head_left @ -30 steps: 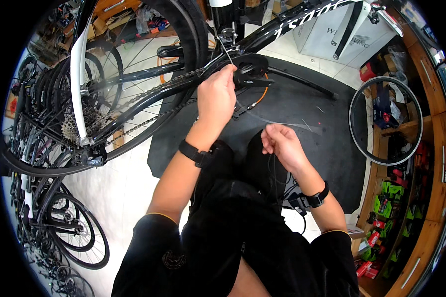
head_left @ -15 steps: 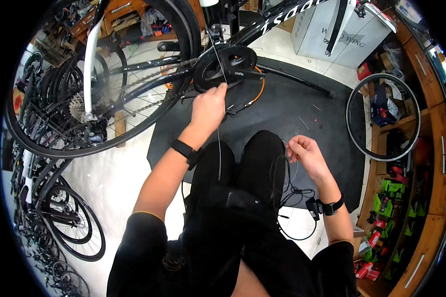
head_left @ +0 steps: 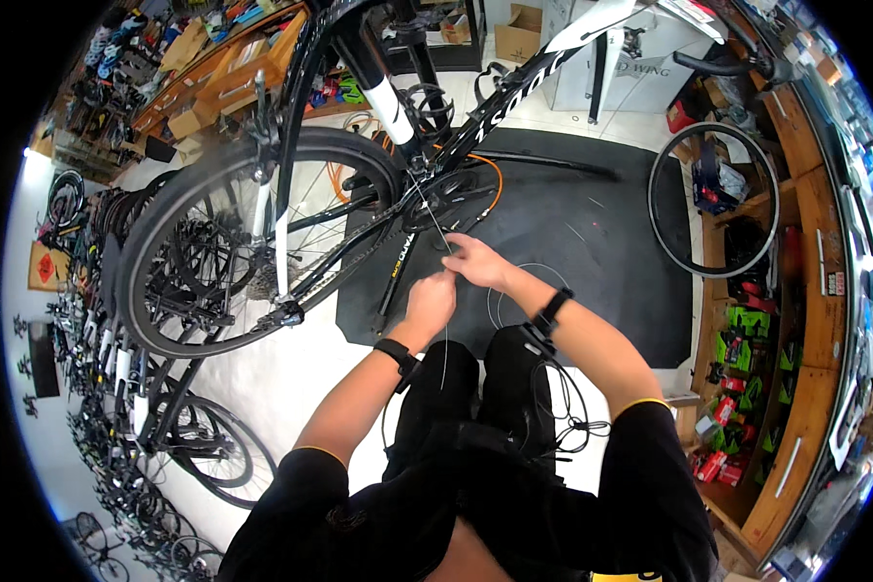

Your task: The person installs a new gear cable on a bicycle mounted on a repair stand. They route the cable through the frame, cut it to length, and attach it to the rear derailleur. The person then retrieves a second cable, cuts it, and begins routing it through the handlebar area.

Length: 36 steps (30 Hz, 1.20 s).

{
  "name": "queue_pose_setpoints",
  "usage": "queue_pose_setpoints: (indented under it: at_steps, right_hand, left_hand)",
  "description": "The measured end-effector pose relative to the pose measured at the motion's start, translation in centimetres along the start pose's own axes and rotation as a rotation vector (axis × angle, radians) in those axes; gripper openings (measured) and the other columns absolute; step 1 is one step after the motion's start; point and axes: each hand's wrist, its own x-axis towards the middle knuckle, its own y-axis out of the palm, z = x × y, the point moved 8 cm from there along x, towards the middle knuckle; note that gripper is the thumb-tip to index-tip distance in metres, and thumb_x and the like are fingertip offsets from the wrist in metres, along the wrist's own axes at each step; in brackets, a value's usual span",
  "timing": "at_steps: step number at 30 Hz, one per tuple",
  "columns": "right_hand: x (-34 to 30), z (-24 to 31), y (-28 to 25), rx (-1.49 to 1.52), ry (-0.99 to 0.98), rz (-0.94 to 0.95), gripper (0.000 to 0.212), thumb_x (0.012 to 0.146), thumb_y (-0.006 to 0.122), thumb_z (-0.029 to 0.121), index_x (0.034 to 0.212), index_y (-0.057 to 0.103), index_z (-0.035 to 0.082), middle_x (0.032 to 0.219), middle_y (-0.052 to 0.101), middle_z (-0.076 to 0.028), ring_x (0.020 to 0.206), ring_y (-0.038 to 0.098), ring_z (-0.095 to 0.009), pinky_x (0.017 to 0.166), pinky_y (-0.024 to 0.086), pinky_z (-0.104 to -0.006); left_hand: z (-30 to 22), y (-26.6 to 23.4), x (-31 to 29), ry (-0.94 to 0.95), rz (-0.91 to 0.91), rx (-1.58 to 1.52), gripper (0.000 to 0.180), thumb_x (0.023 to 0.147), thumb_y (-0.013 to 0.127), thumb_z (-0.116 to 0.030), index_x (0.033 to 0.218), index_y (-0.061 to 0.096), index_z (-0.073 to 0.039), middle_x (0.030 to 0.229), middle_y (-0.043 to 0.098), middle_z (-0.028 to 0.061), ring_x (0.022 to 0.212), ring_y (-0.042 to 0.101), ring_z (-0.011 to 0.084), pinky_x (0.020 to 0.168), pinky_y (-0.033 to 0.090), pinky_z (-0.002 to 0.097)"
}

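Observation:
A thin bare metal cable (head_left: pixel 444 364) runs down from the bottom bracket area of a black and white bicycle (head_left: pixel 354 68). My left hand (head_left: pixel 431 304) is closed around it, and its loose end hangs over my knees. Just above, my right hand (head_left: pixel 477 263) pinches the same cable with thumb and fingers, close against my left hand. Beyond my fingers, the chainring and crank (head_left: pixel 417 215) sit at the lower part of the frame. An orange cable housing (head_left: pixel 501 184) curves out beside the crank. A thin wire loop (head_left: pixel 492 308) shows below my right forearm.
A black mat (head_left: pixel 616 276) lies under the bicycle on pale floor tiles. The rear wheel (head_left: pixel 136 291) stands at left, beside a row of parked bicycles. On the right, a loose wheel rim (head_left: pixel 775 213) leans against wooden shelving (head_left: pixel 807 320). Black cords (head_left: pixel 577 424) trail by my right leg.
My right hand has come from beside my right knee up to the cable, next to my left hand. My view has shifted, showing more of the bicycle's upper frame.

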Motion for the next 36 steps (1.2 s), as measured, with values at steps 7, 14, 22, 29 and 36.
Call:
queue_pose_setpoints:
  at_steps: [7,14,22,29,36]
  right_hand:
    - [-7.6,0.2,-3.3,-0.198,0.262,-0.154,0.028,0.084,0.062,0.023,0.097,0.066,-0.002,0.079,0.068,-0.013,0.072,0.065,-0.021,0.068,0.052,-0.0346]
    - [-33.2,7.2,-14.4,-0.125,0.512,-0.196,0.028,0.086,0.060,0.023,0.102,0.065,0.000,0.087,0.067,-0.009,0.080,0.065,-0.017,0.073,0.052,-0.0315]
    - [-65.6,7.4,-28.1,0.077,0.710,-1.089,0.024,0.087,0.058,0.018,0.092,0.064,-0.006,0.077,0.066,-0.010,0.068,0.065,-0.016,0.058,0.052,-0.0298]
    - [-78.0,5.2,-36.3,0.052,0.933,-1.195,0.022,0.091,0.056,0.019,0.098,0.061,-0.001,0.077,0.065,-0.007,0.063,0.061,-0.015,0.057,0.051,-0.0265]
    - [-85.6,-1.4,-44.2,0.233,0.887,-1.335,0.025,0.085,0.055,0.018,0.074,0.062,-0.003,0.061,0.060,-0.009,0.049,0.057,-0.017,0.048,0.047,-0.0300]
  left_hand:
    - [-8.2,-3.0,-1.9,0.103,0.290,-0.003,0.021,0.081,0.048,-0.005,0.099,0.059,-0.002,0.075,0.065,0.0194,0.069,0.064,0.0373,0.062,0.051,0.0479]
    - [-8.9,-3.5,-4.4,-0.013,0.468,0.150,0.016,0.081,0.053,-0.009,0.086,0.066,-0.001,0.086,0.066,0.0242,0.084,0.065,0.0402,0.072,0.053,0.0476]
    - [-10.9,-3.1,-1.2,0.054,0.680,0.290,0.017,0.078,0.056,-0.005,0.085,0.069,0.003,0.093,0.065,0.0266,0.093,0.063,0.0409,0.079,0.051,0.0461]
    - [-9.5,-0.2,0.1,0.092,0.749,0.403,0.018,0.078,0.055,-0.006,0.086,0.068,0.005,0.092,0.065,0.0282,0.092,0.063,0.0413,0.081,0.051,0.0456]
    - [-12.5,-2.1,3.7,-0.100,0.753,0.417,0.020,0.079,0.055,-0.007,0.089,0.067,0.005,0.094,0.064,0.0273,0.093,0.061,0.0434,0.079,0.050,0.0480]
